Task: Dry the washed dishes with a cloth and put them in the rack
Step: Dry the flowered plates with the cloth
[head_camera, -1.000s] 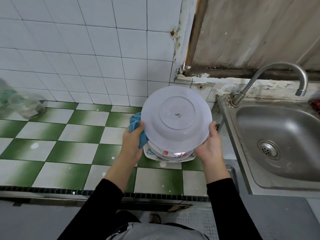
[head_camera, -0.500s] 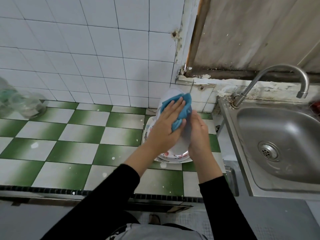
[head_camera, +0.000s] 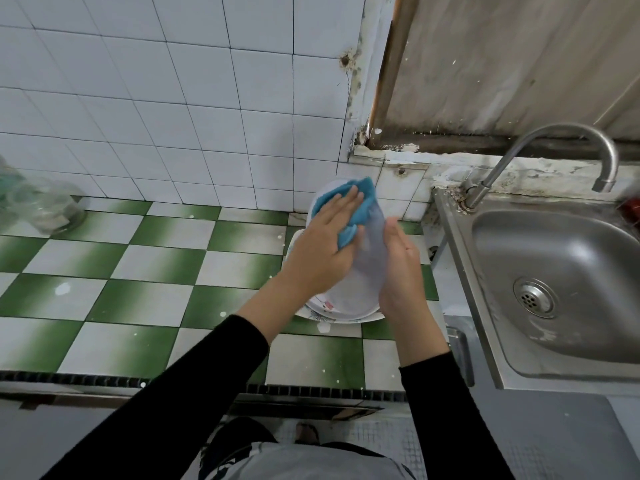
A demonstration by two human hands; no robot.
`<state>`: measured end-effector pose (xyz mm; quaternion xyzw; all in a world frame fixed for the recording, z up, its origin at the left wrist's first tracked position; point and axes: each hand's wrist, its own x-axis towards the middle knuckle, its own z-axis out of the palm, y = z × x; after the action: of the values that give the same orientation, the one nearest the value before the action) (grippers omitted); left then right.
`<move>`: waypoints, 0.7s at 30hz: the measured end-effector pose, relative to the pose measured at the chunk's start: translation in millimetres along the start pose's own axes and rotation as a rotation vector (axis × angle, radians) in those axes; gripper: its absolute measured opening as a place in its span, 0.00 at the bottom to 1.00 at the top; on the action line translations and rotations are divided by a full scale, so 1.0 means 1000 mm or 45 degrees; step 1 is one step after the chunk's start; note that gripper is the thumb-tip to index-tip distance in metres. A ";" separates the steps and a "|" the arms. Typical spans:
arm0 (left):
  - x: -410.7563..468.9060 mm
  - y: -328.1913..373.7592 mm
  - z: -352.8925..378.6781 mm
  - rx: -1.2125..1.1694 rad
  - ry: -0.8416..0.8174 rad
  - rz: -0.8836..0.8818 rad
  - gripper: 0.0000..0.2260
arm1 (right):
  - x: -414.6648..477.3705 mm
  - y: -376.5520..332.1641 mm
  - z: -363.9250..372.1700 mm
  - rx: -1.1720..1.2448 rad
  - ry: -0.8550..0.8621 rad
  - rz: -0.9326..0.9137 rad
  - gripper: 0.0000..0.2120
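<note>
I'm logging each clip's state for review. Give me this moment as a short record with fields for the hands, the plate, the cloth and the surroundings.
left hand: fingers flat, pressing the blue cloth against the white plate
right hand: holds the white plate at its right edge
white plate: tilted up on edge, above the stacked dishes
stacked dishes: patterned, on the checkered counter
surroundings: steel sink and tap at right; glass jars at far left
rack: not in view
stage: drying; plate not yet put away
</note>
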<state>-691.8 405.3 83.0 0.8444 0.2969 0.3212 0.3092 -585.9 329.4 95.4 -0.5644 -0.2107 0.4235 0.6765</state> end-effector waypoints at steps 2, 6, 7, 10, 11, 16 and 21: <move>0.011 -0.007 -0.010 -0.139 0.071 -0.208 0.23 | -0.001 0.001 0.000 0.001 0.004 0.016 0.16; 0.017 0.000 -0.009 0.154 -0.015 -0.070 0.23 | 0.000 0.001 0.003 0.044 0.062 0.057 0.16; 0.018 0.003 -0.007 0.185 -0.058 -0.002 0.23 | 0.001 0.002 0.003 0.065 0.067 0.065 0.16; 0.025 0.001 -0.012 0.029 -0.062 -0.125 0.20 | 0.001 0.002 0.001 0.110 0.085 0.075 0.18; 0.029 -0.001 -0.016 -0.047 -0.010 -0.246 0.19 | 0.000 0.002 0.000 0.145 0.086 0.078 0.19; 0.032 -0.026 -0.025 -0.476 0.203 -0.661 0.14 | 0.001 -0.004 -0.011 0.578 0.096 0.143 0.18; 0.014 -0.037 -0.012 -0.651 0.362 -0.662 0.19 | 0.001 0.004 -0.012 0.800 0.193 0.203 0.16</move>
<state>-702.9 441.9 68.9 0.5838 0.4513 0.4097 0.5363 -577.6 323.0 88.7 -0.3728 0.0260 0.4763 0.7959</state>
